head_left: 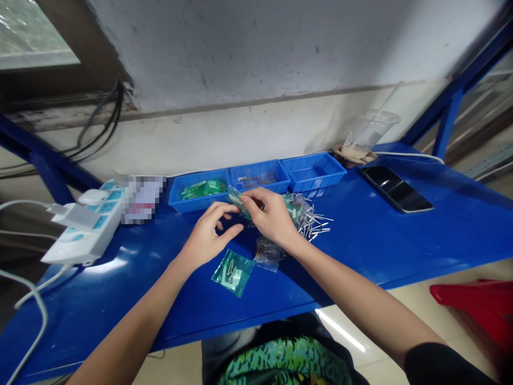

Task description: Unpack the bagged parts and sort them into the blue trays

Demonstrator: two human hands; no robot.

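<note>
My right hand (269,214) pinches a small green plastic bag (235,198) between thumb and fingers, above the front of the blue bins. To its left, my left hand (210,232) is open, thumb and fingers apart, close to that bag but seemingly not holding it. On the table below lies a green bag (232,272) with a few metal pins or screws inside. A clear bag (267,254) with brass-coloured pieces rests under my right wrist. Beyond that wrist is a loose pile of silver metal pins (312,219), partly hidden, with more green bags (292,207) next to it.
Three joined blue bins line the wall: the left bin (176,200) holds green bags, the middle bin (282,184) clear bags, then the right bin (316,184). A power strip (92,230) with cables stands left. A phone (395,187) and plastic cup (366,133) are right.
</note>
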